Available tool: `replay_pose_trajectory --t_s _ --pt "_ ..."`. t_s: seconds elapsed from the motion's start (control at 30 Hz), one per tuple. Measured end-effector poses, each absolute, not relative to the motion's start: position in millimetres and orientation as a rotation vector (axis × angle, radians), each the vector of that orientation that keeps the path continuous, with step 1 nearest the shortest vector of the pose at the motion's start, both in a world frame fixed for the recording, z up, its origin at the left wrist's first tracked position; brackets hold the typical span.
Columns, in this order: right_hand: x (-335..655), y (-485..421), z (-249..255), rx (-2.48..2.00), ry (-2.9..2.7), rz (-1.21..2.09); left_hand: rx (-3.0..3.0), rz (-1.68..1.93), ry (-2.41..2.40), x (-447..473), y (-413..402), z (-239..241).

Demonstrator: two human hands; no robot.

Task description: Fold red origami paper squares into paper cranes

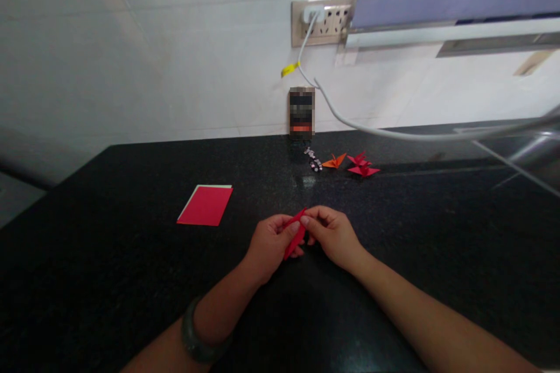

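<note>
A folded piece of red paper (296,240) is held between both hands just above the dark counter (144,280). My left hand (272,243) grips its left side, thumb laid across the front and fingers behind. With thumb and fingers pinched, my right hand (335,234) holds the upper right edge of the same paper. Part of the paper is hidden by the thumbs. To the left lies a stack of square paper (205,206), red on top with a pale edge showing beneath.
Behind the hands stand an orange paper crane (335,161) and red paper cranes (363,170). A phone-like device (301,112) leans on the wall, a patterned strap (313,159) before it. A white cable (371,130) runs from the wall socket (321,22) across the right side.
</note>
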State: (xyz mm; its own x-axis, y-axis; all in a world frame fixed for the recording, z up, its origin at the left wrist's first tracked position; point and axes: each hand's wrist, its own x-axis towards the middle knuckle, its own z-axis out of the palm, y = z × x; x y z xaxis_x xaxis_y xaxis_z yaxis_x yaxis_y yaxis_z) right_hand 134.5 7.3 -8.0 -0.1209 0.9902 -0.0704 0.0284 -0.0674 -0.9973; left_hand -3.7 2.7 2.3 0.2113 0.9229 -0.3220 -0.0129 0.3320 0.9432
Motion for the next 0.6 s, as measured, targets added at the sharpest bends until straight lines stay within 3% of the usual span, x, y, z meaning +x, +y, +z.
replay_pose_trajectory --t_s 0.6 --pt "133.7 6.6 -6.9 -1.134 -1.182 1.431 1.040 0.813 1.142 -3.7 2.7 3.9"
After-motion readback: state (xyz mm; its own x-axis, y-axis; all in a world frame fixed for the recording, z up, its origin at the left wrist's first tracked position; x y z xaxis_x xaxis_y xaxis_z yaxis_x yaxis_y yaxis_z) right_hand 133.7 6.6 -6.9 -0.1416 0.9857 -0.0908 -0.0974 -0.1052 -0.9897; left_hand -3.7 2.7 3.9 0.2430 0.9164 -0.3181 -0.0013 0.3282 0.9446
